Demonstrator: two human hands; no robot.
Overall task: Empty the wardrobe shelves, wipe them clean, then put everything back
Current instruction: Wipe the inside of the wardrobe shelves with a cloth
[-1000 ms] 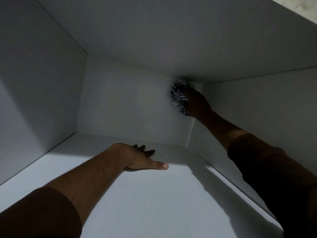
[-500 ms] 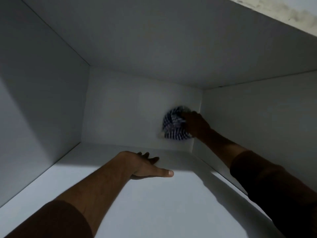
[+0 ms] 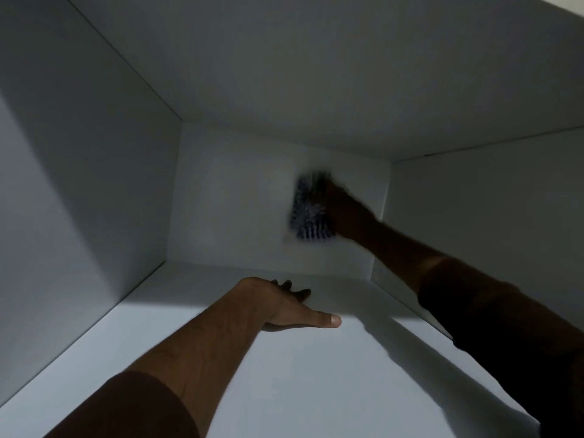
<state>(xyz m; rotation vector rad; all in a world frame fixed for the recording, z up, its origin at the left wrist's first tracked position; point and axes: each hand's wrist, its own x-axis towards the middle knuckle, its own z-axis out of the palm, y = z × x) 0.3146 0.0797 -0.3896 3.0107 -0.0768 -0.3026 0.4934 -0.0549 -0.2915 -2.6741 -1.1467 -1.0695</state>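
Dark brown sleeves [image 3: 132,406] are worn on both arms, pushed up so the forearms [image 3: 205,339] are left bare.

White panels close in on every side: a left wall [image 3: 79,191], a back wall [image 3: 234,203], a ceiling panel [image 3: 316,74]. Dim light leaves the deep corners in shadow.

Motion blurs the right hand [image 3: 343,210] and its striped cloth [image 3: 308,211] (fingers indistinguishable against it).
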